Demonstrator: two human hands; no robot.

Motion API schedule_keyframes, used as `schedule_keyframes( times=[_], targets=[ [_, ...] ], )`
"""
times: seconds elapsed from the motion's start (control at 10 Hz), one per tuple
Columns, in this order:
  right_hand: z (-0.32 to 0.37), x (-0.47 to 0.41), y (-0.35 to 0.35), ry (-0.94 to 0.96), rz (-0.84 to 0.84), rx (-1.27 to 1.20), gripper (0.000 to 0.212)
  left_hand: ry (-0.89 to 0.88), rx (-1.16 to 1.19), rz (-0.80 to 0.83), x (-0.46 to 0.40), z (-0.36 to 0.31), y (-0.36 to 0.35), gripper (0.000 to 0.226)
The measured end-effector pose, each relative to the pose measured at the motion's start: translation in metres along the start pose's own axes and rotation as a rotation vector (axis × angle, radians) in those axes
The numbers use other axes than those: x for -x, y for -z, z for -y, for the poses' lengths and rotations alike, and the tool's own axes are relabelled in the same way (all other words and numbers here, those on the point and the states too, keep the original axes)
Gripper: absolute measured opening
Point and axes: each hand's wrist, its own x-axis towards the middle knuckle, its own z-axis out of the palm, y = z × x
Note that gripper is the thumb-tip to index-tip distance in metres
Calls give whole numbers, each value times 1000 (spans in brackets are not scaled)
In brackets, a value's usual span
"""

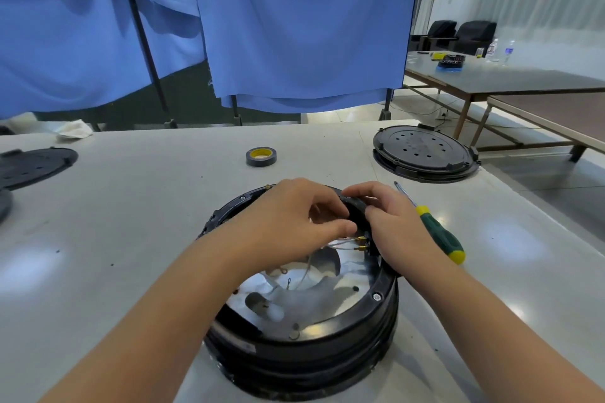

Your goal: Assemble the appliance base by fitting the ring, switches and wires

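Note:
A round black appliance base (304, 357) with a shiny metal plate (327, 301) inside stands on the table in front of me. My left hand (294, 219) reaches over its far side, fingers curled and pinching something small near the inner wall. My right hand (389, 219) grips the black ring (355, 206) at the far right rim. Thin pale wires (340, 241) with brass terminals (360, 243) run to the wall just below my fingers. What the left fingers pinch is hidden.
A green and yellow screwdriver (435, 232) lies right of the base. A roll of dark tape (261, 156) sits farther back. Black round covers lie at the back right (424, 154) and at the far left (32, 167). Blue cloth hangs behind the table.

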Motion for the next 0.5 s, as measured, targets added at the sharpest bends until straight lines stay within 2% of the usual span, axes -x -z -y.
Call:
schedule_keyframes(
  times=[0.1,0.3,0.5],
  targets=[
    [1,0,1,11,6,38,49,50,-22,-100,7,11,9,11],
    [5,4,3,30,7,99,48,93,-125,-350,34,45,26,29],
    [14,1,11,-76,56,66,38,316,98,-588,64,78,38,30]
  ],
)
